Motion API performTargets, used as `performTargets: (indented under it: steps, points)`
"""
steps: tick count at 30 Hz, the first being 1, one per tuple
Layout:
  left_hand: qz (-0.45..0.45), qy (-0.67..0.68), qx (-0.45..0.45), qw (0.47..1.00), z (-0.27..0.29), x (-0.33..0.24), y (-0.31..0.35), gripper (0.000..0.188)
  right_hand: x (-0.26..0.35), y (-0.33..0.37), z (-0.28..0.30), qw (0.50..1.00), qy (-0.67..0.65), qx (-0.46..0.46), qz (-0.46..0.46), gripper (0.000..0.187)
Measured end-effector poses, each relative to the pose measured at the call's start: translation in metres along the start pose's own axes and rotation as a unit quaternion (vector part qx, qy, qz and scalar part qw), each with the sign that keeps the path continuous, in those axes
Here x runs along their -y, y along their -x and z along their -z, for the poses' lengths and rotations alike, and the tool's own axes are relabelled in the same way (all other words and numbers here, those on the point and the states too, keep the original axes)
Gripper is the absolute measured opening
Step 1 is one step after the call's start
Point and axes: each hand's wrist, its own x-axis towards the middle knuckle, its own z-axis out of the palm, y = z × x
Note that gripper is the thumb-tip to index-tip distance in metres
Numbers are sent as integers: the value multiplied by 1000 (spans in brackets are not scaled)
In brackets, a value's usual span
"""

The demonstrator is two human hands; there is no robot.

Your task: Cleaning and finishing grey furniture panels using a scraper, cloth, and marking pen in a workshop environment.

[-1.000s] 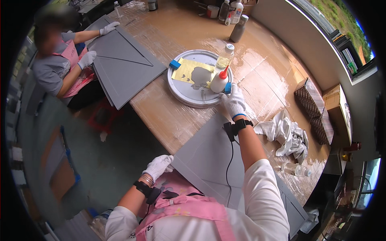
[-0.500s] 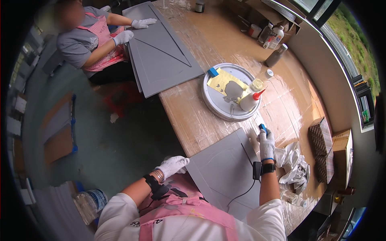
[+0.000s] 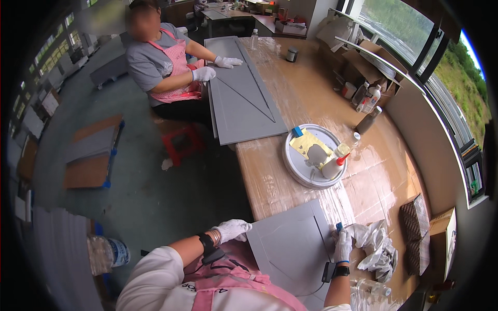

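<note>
A flat grey panel (image 3: 293, 243) with a recessed border lies before me, partly over the table's near edge. My left hand (image 3: 232, 230), in a white knit glove, is closed on the panel's left edge near its far corner. Along the panel's right edge is my gloved right hand (image 3: 343, 245), its fingers closed round a small blue block (image 3: 339, 227), mostly hidden by them. Beyond the panel, a round white lid-like tray (image 3: 292, 163) carries a yellow sheet (image 3: 306, 141) with grey smears, another blue block (image 3: 297, 131) and a white squeeze bottle (image 3: 330, 168) with a red tip.
Crumpled white cloth (image 3: 381, 254) lies just right of my right hand, with a clear bottle (image 3: 374, 286) nearer me. Several bottles stand along the window side. Across the table, a co-worker's gloved hands (image 3: 228, 62) rest on another grey panel (image 3: 244, 111).
The view has tilted up, showing more of the room. My right hand has come nearer to me along the panel's right edge with the blue block. My left hand keeps its place.
</note>
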Motion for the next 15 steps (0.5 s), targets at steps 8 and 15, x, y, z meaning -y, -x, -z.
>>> performTargets:
  steps: [8, 15]
  points:
    - [1, 12, 43, 999, 10, 15, 8, 47, 26, 11, 1, 997, -43, 66, -23, 30]
    - [6, 22, 82, 996, 11, 10, 9, 41, 110, 34, -92, 963, -93, 252, -1, 50]
